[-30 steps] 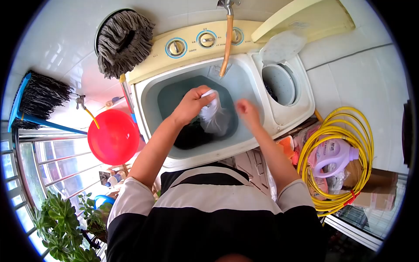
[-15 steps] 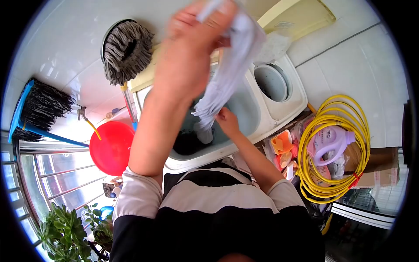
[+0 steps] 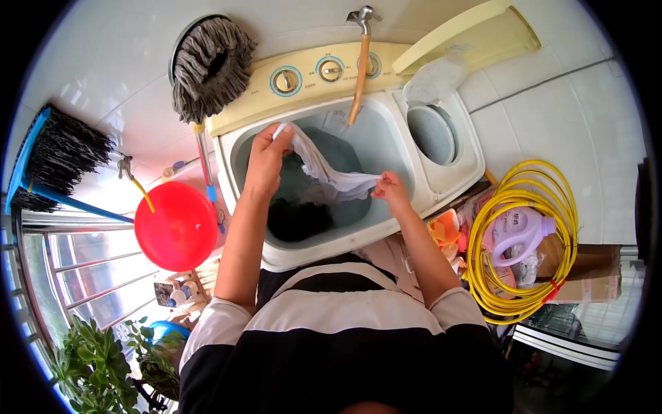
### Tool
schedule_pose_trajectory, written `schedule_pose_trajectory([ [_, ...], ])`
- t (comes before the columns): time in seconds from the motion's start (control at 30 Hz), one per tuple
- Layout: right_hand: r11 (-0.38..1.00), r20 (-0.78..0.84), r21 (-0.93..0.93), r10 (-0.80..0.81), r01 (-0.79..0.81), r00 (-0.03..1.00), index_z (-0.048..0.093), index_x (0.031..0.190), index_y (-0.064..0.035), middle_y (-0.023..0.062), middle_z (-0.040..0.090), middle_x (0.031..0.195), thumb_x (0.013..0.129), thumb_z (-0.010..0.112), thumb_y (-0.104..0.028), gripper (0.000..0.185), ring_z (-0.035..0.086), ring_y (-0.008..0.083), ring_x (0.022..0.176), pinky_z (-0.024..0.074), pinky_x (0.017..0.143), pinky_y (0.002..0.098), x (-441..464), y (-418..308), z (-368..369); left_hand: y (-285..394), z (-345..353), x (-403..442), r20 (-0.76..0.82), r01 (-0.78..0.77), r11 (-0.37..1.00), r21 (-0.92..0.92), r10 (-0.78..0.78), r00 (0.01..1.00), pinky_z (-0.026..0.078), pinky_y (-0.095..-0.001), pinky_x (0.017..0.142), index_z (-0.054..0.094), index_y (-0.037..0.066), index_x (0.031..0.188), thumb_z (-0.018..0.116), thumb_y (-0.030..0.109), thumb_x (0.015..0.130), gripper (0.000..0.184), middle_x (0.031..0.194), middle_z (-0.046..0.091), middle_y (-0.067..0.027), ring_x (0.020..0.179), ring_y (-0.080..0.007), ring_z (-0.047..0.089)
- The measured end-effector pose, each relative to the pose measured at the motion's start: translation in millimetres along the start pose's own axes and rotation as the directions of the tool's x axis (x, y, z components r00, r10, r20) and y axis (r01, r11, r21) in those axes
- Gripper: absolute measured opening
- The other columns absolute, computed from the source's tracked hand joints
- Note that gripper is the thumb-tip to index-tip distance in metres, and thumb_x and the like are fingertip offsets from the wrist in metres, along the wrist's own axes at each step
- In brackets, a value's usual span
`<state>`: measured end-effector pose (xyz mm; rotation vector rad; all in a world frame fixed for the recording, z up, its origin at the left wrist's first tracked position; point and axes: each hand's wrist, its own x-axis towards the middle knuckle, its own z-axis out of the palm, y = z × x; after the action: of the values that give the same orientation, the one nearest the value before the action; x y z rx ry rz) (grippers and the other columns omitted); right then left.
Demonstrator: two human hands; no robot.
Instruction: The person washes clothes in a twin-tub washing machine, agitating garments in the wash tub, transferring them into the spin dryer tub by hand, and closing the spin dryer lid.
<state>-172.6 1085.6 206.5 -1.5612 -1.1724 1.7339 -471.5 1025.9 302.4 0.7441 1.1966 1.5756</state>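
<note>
A wet white cloth garment (image 3: 321,169) is stretched between my hands over the wash tub of a twin-tub washing machine (image 3: 238,110). Its upper left end is gripped in my left hand (image 3: 267,155), near the tub's left side. My right hand (image 3: 392,191) pinches the other end by the tub's right wall. The middle of the cloth sags toward the greyish water (image 3: 345,219). Dark fabric (image 3: 296,219) lies in the water below my left hand. Exactly what kind of garment the white cloth is, I cannot tell.
A tap with an orange hose (image 3: 363,69) hangs over the tub's back. To the right are the spin tub (image 3: 433,134), a coiled yellow hose (image 3: 483,276) and a purple detergent bottle (image 3: 520,234). Leftward are a grey mop (image 3: 207,69), a black broom (image 3: 69,152) and a red basin (image 3: 176,228).
My left hand has come down from high in front of the camera to the tub with the white cloth. My right hand has moved slightly right, and the cloth now spans sideways.
</note>
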Motion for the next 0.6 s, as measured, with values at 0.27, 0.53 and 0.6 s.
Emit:
schedule_pose_trajectory([
  [0.27,0.91,-0.103,-0.257,-0.361,0.326,0.927,0.051,0.095,-0.0084,0.0002,0.054,0.079,0.085,0.057,-0.01,0.012,0.053,0.0078,0.073,0.0415,0.067,0.0205,34,-21,-36,58,0,7,-0.275,-0.273,0.877,-0.395,0.171,0.946,0.043,-0.0226,0.064,0.057,0.007,0.089,0.055,0.016,0.087,0.01,0.076,0.056,0.0017,0.069,-0.0089,0.053],
  [0.53,0.915,0.174,0.225,-0.375,0.334,0.911,0.052,0.094,-0.0106,-0.0038,0.053,0.081,0.089,0.055,-0.016,0.008,0.051,0.0059,0.073,0.0417,0.067,0.0208,-19,-135,17,30,-7,25,0.184,-0.201,-0.056,0.978,0.686,0.704,0.05,-0.0391,0.068,0.057,0.006,0.096,0.071,0.017,0.069,0.033,0.108,0.049,-0.0182,0.078,-0.0303,0.059],
  [0.6,0.915,0.238,0.294,-0.351,0.278,0.906,0.051,0.095,-0.0105,-0.003,0.055,0.082,0.09,0.054,-0.017,0.009,0.054,0.0064,0.074,0.0446,0.069,0.0227,-20,-143,25,6,9,11,0.123,-0.088,-0.09,0.992,0.538,0.834,0.05,-0.0404,0.07,0.058,0.007,0.097,0.071,0.019,0.068,0.034,0.108,0.05,-0.0181,0.083,-0.0305,0.059],
])
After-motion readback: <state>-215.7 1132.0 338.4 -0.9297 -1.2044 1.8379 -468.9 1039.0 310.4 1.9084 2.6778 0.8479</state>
